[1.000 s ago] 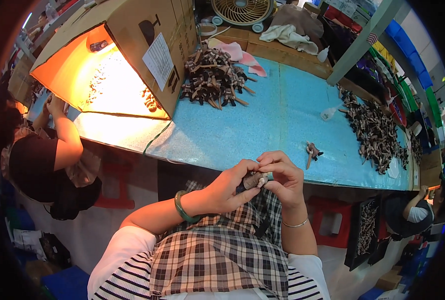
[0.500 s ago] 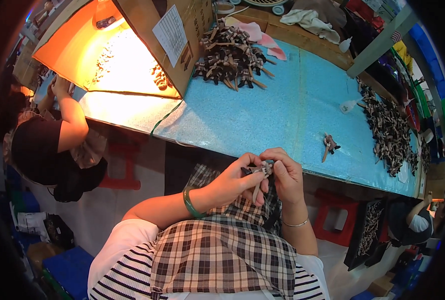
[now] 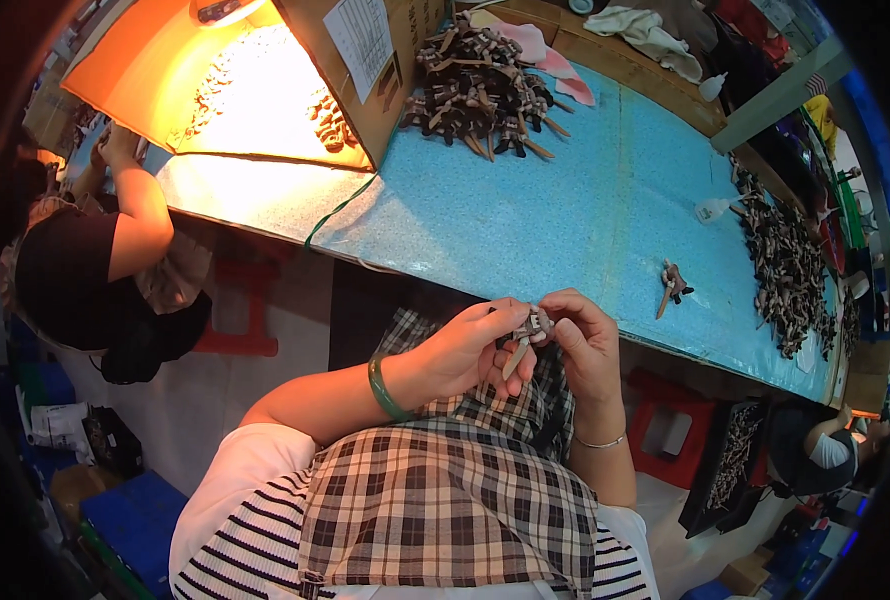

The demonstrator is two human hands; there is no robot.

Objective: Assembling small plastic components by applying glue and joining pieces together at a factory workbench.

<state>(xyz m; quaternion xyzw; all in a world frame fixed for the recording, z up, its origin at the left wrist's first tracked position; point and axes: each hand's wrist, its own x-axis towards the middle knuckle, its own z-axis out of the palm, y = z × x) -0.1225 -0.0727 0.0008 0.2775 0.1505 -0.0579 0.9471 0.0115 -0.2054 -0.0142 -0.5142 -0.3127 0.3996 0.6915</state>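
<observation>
Between my hands, just off the table's front edge, is a small brown-and-grey figurine (image 3: 535, 327) with a long tan, blade-like piece pointing down. My left hand (image 3: 470, 350) grips its body between thumb and fingers. The thumb and fingertips of my right hand (image 3: 587, 340) pinch it from the other side. Fingers cover much of its surface. A similar figurine (image 3: 674, 283) lies alone on the blue tabletop (image 3: 525, 220), to the right of my hands. More of them form a heap (image 3: 485, 90) at the back of the table.
A lamp-lit cardboard box (image 3: 365, 130) stands at the back left, with small pieces inside. Another pile of figurines (image 3: 785, 270) covers the right end, near a white squeeze bottle (image 3: 711, 209). Co-workers sit at left (image 3: 75, 270) and far right (image 3: 810, 445). A red stool (image 3: 670, 425) stands below.
The figurine has turned between my fingers, so more of its body and the tan piece shows. Both hands keep hold of it. The whole view has shifted slightly.
</observation>
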